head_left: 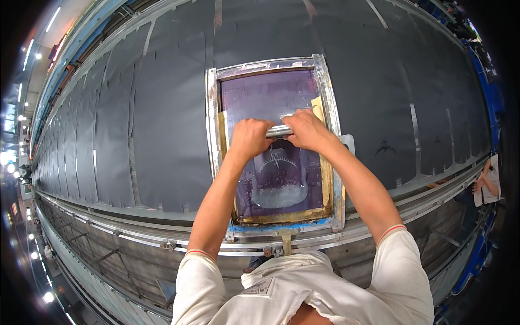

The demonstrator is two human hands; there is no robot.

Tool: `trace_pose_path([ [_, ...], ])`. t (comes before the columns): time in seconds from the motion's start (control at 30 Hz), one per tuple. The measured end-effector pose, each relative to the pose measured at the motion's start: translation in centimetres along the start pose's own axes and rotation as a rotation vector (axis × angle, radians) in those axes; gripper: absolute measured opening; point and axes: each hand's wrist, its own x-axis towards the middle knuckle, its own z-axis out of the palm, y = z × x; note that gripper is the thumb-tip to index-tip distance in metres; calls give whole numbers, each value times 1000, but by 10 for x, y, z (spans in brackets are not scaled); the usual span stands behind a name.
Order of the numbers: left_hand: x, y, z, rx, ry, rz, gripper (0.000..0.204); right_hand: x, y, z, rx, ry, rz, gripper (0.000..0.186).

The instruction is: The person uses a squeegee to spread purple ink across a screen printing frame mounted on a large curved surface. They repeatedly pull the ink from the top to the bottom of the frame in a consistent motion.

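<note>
A screen-printing frame (213, 97) with worn metal edges lies on dark sheet material in front of me. Its purple mesh (265, 89) carries a pale curved design (278, 161) near the middle. Across the mesh I grip a squeegee with a metal bar (279, 130); its blade is hidden below the bar. My left hand (251, 136) is closed around its left end, and my right hand (306, 129) around its right end. Between my forearms, a clear, wet-looking patch (279, 196) shows on the near part of the mesh. Yellowish tape (326, 184) lines the frame's inner edges.
Dark panels (170, 108) run along the long table on both sides. Right of the frame, one panel bears a small dark printed mark (385, 148). A metal rail (135, 227) follows the near edge. Another person (489, 184) is at the far right.
</note>
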Motion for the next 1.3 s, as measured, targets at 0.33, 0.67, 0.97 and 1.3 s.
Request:
trace_pose_path([
  [0.33,-130,71,14,-103,-97,62,29,-142,-78,21,201,18,84,32],
  [0.67,-15,9,-11,-30,-82,-38,31,-123,51,8,284,524,896,28],
  [0.97,-186,104,40,-7,181,49,64,-119,31,-29,300,686,765,25],
  [1.3,-204,86,27,152,128,-10,55,-112,54,75,528,760,637,20],
])
